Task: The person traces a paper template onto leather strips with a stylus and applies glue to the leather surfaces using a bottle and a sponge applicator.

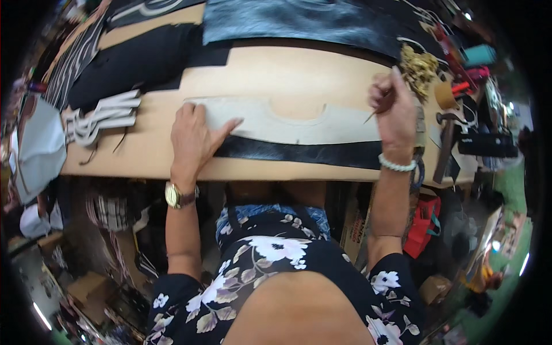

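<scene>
My left hand lies with fingers spread on the left end of a pale cut-out pattern piece, pressing it to the table. The pattern has a curved notch in its far edge. Beneath it, a strip of shiny black leather shows along the near side. Above the pattern's right end, my right hand is closed around an awl-like pointed tool, its thin tip pointing down and left. Fingers hide most of the handle, and the tip appears slightly above the pattern.
Dark shiny leather covers the far side of the wooden table. Black folded material and white straps lie at left. On the right are a yellowish crumpled bundle, a hammer and a black box-shaped object.
</scene>
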A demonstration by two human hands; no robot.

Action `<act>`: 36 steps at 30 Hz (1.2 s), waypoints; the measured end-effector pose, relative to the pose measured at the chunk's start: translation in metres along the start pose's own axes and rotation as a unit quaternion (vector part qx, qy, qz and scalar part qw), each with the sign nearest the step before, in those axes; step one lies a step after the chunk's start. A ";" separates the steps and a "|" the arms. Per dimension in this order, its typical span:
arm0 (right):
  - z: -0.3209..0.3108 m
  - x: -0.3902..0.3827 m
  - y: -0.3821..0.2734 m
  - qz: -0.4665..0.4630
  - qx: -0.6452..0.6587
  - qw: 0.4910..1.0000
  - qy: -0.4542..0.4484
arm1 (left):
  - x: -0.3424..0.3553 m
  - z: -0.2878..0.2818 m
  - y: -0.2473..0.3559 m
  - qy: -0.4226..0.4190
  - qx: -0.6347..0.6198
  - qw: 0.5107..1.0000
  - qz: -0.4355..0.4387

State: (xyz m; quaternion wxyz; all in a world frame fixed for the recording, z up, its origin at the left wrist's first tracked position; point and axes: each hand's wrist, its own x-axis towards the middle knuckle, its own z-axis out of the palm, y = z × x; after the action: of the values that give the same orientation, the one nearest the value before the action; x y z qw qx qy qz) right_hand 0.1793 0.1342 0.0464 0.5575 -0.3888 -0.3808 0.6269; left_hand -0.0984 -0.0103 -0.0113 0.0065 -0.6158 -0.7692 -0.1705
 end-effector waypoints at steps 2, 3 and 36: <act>0.026 -0.018 0.040 -0.037 -0.066 0.994 -0.080 | 0.009 -0.007 -0.018 -0.036 -0.062 0.997 -0.019; 0.036 -0.026 0.049 -0.012 -0.127 0.983 -0.130 | 0.013 -0.012 -0.032 -0.050 -0.095 0.993 0.043; 0.174 -0.064 0.172 -0.268 -0.436 0.753 -0.414 | 0.048 -0.010 -0.101 -0.264 -0.394 0.877 -0.081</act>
State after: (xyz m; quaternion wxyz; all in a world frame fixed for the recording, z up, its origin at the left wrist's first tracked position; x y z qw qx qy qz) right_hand -0.0442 0.0472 -0.0353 0.2603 -0.1747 -0.8951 0.3172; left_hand -0.2081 0.0137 -0.0167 -0.4538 -0.5254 -0.6587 -0.2901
